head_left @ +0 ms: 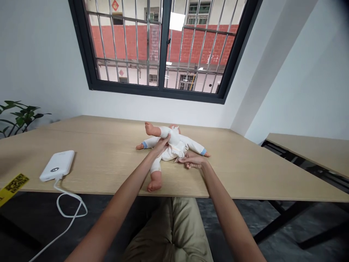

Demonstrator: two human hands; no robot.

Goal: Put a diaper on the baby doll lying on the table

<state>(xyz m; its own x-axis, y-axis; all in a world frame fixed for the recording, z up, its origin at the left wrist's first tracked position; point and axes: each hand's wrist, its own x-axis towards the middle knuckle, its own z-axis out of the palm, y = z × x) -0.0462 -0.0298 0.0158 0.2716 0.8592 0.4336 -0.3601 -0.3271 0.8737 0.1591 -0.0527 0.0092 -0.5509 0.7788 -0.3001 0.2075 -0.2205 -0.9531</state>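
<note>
A baby doll (194, 144) in white clothing with blue cuffs lies on its back on the wooden table (245, 174). One bare foot is raised towards the left and the other leg points to the table's front edge. Around its hips is a white, ruffled diaper (169, 154). My left hand (161, 145) is closed around the doll's thigh by the hip, its thumb upward. Low on the doll's other side, my right hand (192, 160) has its fingers pinched on the diaper's edge. The doll's head is mostly hidden behind its body.
A white power bank (58, 164) with a white cable (71, 215) hanging off the table sits at left. A yellow tag (13, 187) and a green plant (23, 115) are further left. Behind the table is a barred window (160, 92); another table (311, 149) stands at right.
</note>
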